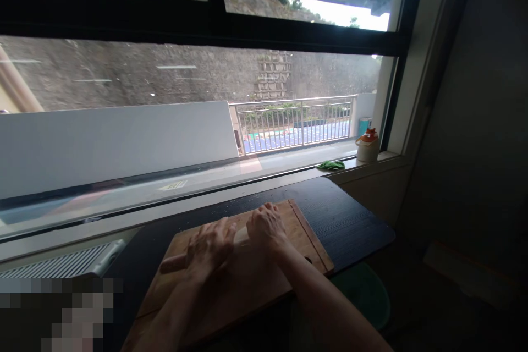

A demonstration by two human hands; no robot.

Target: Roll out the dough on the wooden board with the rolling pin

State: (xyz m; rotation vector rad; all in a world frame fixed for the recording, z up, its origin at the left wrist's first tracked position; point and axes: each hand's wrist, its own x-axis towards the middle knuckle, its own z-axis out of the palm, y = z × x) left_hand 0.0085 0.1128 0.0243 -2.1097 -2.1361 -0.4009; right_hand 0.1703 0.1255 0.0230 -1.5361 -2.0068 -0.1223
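Note:
A wooden rolling pin (173,264) lies across a wooden board (307,234), its left end sticking out past my left hand (210,245). The fingers of that hand bend over the pin and press down on it. Farther right, my right hand (267,228) is curled over the other part of the pin, which it mostly hides. Between and below my hands, a pale flat sheet that looks like dough (247,264) lies on the board, dim and partly covered by my forearms.
The board rests on a dark table (346,220) under a wide window. A green cloth (331,165) and a white jug with an orange top (367,146) sit on the sill. A green stool (365,294) stands below the table's right side; a radiator (66,261) is at left.

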